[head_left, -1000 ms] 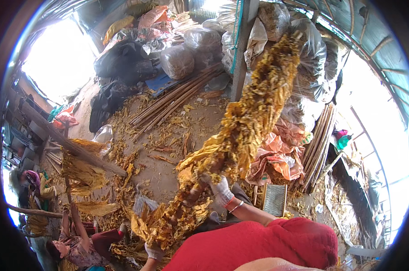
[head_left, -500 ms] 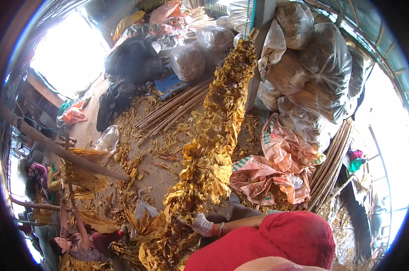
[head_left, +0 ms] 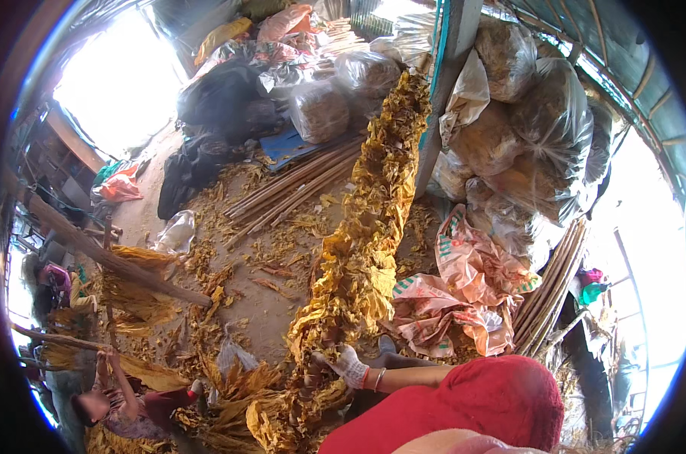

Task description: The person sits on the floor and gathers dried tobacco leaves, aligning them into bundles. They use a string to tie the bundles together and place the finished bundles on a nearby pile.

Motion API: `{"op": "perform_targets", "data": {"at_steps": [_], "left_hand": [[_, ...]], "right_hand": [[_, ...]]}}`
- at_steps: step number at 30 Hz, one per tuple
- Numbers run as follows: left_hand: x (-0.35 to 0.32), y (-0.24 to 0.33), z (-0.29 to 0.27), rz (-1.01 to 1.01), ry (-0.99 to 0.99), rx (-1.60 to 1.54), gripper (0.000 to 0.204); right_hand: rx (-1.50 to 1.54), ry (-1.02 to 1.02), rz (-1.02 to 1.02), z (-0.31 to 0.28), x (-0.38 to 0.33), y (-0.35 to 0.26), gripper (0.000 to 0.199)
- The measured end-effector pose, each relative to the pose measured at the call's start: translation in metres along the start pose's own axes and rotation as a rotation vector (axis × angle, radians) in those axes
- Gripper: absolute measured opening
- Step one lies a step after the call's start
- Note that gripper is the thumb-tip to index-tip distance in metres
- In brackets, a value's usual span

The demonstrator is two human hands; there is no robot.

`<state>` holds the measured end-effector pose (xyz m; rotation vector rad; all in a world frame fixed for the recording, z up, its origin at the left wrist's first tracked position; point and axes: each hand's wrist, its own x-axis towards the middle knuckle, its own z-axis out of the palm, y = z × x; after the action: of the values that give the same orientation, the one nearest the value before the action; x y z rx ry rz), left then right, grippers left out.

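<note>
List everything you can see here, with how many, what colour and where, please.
Long leaf bundle: one, yellow-brown, centre
Loose leaves: uncountable, yellow-brown, floor and lower left
Clear bags: several, see-through, upper middle and right
Dark bags: count unclear, black, upper left
Crumpled sacking: count unclear, orange-pink, right of the bundle
Stick piles: at least two, brown, upper middle and right
Post: one, grey, upper right of centre
Beam: one, brown, left
Other person: at least one, patterned top, lower left
Red garment: one, red, bottom
Hands: right one, whitish glove, at the bundle's lower part; left not visible
</note>
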<state>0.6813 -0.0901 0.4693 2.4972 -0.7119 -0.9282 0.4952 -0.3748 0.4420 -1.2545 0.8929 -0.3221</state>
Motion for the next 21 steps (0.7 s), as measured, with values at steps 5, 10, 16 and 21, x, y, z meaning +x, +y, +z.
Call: {"op": "perform_targets", "data": {"at_steps": [5, 10, 16, 21], "left_hand": [[0.005, 0.009, 0.013, 0.017, -0.021, 0.017, 0.058], [0.01, 0.018, 0.019, 0.043, -0.036, 0.032, 0.058], [0.009, 0.018, 0.028, 0.035, -0.038, 0.037, 0.058], [0.007, 0.026, 0.031, 0.041, -0.048, 0.053, 0.058]], "right_hand": [[-0.66, 0.098, -0.117, -0.003, 0.018, 0.034, 0.08], [-0.671, 0.227, -0.118, 0.006, 0.057, 0.08, 0.082], [-1.31, -0.182, -0.044, -0.027, 0.019, -0.024, 0.042], [-1.268, -0.088, -0.164, -0.031, 0.027, 0.019, 0.041]]}}
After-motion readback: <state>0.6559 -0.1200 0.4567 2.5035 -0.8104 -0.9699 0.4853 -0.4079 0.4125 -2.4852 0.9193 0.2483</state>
